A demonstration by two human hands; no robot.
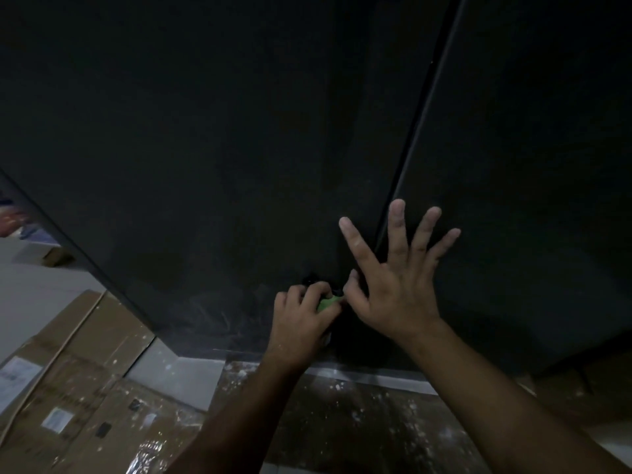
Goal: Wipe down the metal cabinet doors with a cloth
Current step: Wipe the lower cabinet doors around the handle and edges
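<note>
Two dark metal cabinet doors are seen from close up, the left door (205,148) and the right door (530,131) divided by a narrow seam (427,97) that runs from the far top down towards the hands. The scene is dimly lit.

A green cloth (329,301) is held low on the left door, just left of the seam and near the door's bottom edge. It is gripped by the left hand (301,316), whose fingers are curled round it, so that only a small green patch is shown between fingers and thumb. Whether the cloth is pressed flat on the metal cannot be told.

The right hand (393,289) is laid against the doors with its fingers (396,217) straight and spread wide apart across the seam; nothing is held in it. Its thumb lies just beside the cloth.

Faint pale smears are visible on the left door, left of the cloth.

On the floor (174,378) at the near left, flattened cardboard (78,381) flecked with white spots is laid.
</note>
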